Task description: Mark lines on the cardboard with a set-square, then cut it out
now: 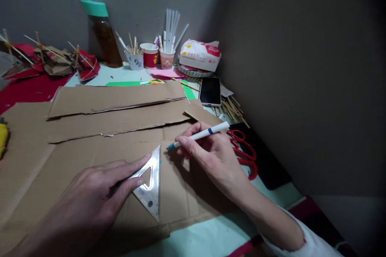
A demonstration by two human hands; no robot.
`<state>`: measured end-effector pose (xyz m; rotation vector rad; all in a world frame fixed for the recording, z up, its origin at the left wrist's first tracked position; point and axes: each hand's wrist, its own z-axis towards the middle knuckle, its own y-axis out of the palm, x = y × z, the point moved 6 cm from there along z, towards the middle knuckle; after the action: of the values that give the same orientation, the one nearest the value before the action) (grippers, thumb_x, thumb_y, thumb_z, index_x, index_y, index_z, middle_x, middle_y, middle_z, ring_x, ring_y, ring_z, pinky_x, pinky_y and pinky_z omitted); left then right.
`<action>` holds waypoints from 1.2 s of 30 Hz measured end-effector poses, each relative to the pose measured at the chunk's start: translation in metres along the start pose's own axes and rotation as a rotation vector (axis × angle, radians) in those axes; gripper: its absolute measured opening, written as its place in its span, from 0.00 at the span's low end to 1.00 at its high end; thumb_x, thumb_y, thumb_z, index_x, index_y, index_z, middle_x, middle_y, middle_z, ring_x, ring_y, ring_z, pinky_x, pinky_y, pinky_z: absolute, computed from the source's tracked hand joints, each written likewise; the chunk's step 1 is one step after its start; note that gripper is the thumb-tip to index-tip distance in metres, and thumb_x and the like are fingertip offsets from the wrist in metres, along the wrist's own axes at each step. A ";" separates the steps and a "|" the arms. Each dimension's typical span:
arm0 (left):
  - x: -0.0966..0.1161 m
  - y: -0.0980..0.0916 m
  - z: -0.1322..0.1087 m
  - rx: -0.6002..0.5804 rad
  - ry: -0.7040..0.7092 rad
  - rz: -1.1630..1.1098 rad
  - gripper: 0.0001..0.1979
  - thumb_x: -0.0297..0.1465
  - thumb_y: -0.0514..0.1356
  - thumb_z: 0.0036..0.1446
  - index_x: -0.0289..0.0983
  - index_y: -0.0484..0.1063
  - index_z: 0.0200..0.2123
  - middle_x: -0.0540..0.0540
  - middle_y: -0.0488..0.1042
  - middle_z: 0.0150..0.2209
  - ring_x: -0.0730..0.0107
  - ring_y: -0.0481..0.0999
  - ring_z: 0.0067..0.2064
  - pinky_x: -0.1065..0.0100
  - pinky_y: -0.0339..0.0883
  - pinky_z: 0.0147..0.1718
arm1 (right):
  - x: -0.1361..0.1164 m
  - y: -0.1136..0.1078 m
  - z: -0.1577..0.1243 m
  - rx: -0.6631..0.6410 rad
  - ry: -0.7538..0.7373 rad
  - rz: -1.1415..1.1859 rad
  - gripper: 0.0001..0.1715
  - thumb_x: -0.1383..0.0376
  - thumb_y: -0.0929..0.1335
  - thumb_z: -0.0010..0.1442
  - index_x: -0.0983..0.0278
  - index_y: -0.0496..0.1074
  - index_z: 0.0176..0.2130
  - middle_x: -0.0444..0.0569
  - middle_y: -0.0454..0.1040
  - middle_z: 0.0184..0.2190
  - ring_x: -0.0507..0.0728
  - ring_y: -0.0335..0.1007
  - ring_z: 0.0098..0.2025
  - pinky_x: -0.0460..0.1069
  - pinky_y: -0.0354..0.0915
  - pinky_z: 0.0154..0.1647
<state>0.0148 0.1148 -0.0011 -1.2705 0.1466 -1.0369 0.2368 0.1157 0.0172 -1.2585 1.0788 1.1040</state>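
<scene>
My left hand (pixel 102 188) grips a clear triangular set square (pixel 155 180), which lies on a large sheet of brown cardboard (pixel 114 156). Thumb and forefinger pinch its left corner. In my right hand (pixel 211 148) is a white marker (pixel 208 131) with a blue band, held in a writing grip. Its blue tip hovers just right of the set square's top corner; whether it touches the cardboard I cannot tell. A small blue mark shows beside the set square's right edge. Cut cardboard strips (pixel 120 98) lie farther back on the sheet.
Red-handled scissors (pixel 245 152) lie right of my right hand. A phone (pixel 210 91) and wooden sticks (pixel 232 108) sit behind. Along the wall stand a bottle (pixel 105 40), cups of sticks, markers and straws (pixel 167 59), and a tissue pack (pixel 199 56). Red-and-brown stick models (pixel 56 60) are at left.
</scene>
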 end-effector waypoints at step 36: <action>0.009 -0.005 0.007 0.078 -0.127 0.035 0.21 0.55 0.50 0.72 0.58 0.78 0.53 0.61 0.83 0.44 0.72 0.85 0.39 0.85 0.72 0.31 | 0.008 0.010 0.007 -0.066 -0.079 -0.115 0.12 0.57 0.69 0.74 0.61 0.73 0.39 0.47 0.83 0.34 0.57 0.82 0.38 0.51 0.73 0.42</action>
<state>0.0212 0.1139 0.0091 -1.2547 0.0310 -0.9204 0.2284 0.1233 0.0082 -1.3014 0.9056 1.0996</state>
